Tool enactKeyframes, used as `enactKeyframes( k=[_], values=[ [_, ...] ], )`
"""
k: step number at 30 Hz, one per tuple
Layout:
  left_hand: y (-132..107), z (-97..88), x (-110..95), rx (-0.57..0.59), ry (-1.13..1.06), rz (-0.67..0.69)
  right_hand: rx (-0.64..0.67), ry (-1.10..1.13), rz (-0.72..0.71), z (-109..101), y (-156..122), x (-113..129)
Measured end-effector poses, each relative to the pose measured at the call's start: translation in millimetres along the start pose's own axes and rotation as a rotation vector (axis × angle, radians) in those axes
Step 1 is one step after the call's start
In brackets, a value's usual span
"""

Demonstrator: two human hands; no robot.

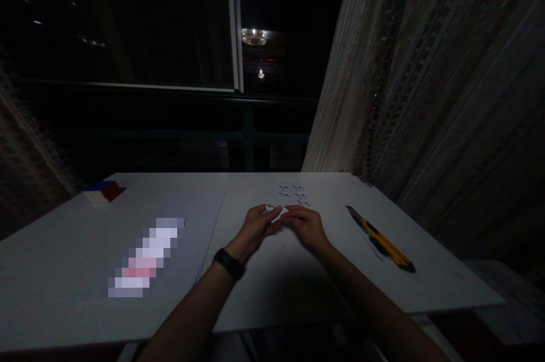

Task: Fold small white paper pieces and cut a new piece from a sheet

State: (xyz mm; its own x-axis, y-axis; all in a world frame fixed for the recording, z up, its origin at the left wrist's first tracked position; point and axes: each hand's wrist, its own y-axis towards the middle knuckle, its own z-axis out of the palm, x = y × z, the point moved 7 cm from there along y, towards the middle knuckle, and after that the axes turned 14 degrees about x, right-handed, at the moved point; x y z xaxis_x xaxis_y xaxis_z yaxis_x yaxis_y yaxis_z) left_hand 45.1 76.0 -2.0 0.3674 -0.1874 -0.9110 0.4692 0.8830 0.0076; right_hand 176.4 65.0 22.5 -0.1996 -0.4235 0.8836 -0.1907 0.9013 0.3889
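Both my hands meet over the middle of a white table (276,271). My left hand (254,227), with a dark watch on its wrist, and my right hand (307,226) each pinch an end of a small white paper piece (277,211) held between them. Their fingers are curled closed around it. Just beyond the hands, several small white cut paper pieces (294,193) lie in a cluster on the table.
A yellow and black utility knife (380,240) lies to the right of my hands. A large white sheet (128,248) covers the table's left half. A coloured cube (103,190) sits at the far left corner. Curtains hang on the right; a dark window stands behind.
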Motion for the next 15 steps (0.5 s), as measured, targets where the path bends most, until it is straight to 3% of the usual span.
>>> enactKeyframes(
  k=[6,11,15],
  values=[
    [-1.4,1.6,-3.5,-0.004,0.019,0.015,0.033,0.045,0.042,4.4,1.0,-6.6],
    [-1.1,6.1,-4.0,0.108,-0.016,0.045,-0.006,0.062,0.046,0.6,2.5,-9.5],
    [-0.2,4.8,-1.2,0.122,-0.028,0.052,-0.022,0.128,0.102,0.5,2.6,-14.7]
  ],
)
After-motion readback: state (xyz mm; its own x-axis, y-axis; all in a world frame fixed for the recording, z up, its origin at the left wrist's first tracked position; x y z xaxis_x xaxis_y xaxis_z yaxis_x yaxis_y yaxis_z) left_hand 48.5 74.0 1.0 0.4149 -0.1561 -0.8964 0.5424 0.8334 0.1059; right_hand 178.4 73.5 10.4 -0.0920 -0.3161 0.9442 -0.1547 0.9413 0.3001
